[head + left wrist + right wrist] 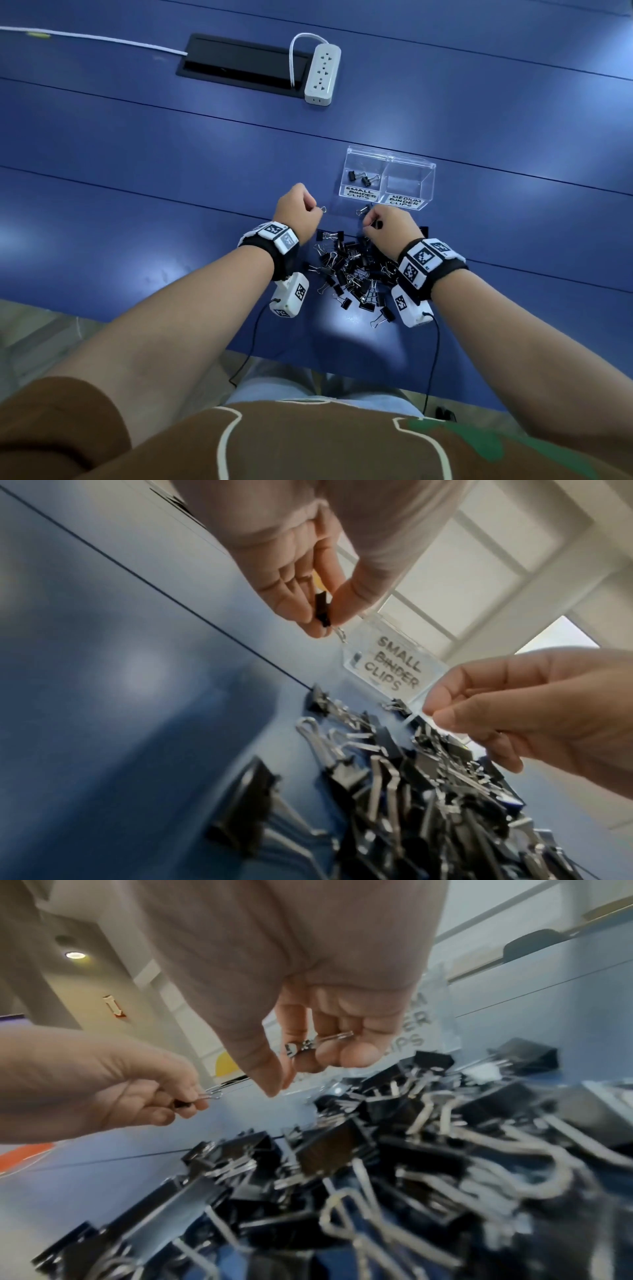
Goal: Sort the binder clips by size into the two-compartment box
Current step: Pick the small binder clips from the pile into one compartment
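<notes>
Left hand [297,214] pinching small clip [83,610], right hand [390,224] curled round another clip [318,1042]; two-compartment box [407,164] just ahead, right hand nearer.

Left hand [297,212], right hand [390,224] (both curled)

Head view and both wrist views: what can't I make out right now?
- Black binder clip in right hand: size unclear; curled fingers cover it, wrist view blurred.
- Clear box's medium compartment: looks empty, glare obscures the floor.
- Black clip pile: right wristband hides part.
</notes>
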Demonstrator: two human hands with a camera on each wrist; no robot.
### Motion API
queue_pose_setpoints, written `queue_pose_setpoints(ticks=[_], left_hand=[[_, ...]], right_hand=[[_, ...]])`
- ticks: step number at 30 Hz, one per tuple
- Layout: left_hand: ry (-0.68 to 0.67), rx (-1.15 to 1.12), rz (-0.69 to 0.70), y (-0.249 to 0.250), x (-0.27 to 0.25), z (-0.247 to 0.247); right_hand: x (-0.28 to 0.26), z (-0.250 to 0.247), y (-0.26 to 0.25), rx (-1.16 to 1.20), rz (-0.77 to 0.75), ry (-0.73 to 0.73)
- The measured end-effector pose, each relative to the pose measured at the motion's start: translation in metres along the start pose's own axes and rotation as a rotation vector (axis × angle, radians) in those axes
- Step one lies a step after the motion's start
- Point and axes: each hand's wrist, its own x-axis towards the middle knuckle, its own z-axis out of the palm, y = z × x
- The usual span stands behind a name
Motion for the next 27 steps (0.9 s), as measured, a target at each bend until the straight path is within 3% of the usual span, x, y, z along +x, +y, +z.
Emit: queue_pose_setpoints(ticks=[6, 16, 27], left_hand=[[-0.091, 0.155, -0.049, -0.007, -0.007, -0.005], [-0.316, 0.421, 0.172, -0.014, -0.014, 0.009], [-0.318, 0.441, 0.102, -0.016, -0.003, 0.011]], right_hand=[[0.007, 0.023, -0.021, -0.138, -0.078, -0.106], [0.007, 0.020, -0.015, -0.061, -0.015, -0.112], [0.036, -0.051, -0.032, 0.228, -0.004, 0.215]])
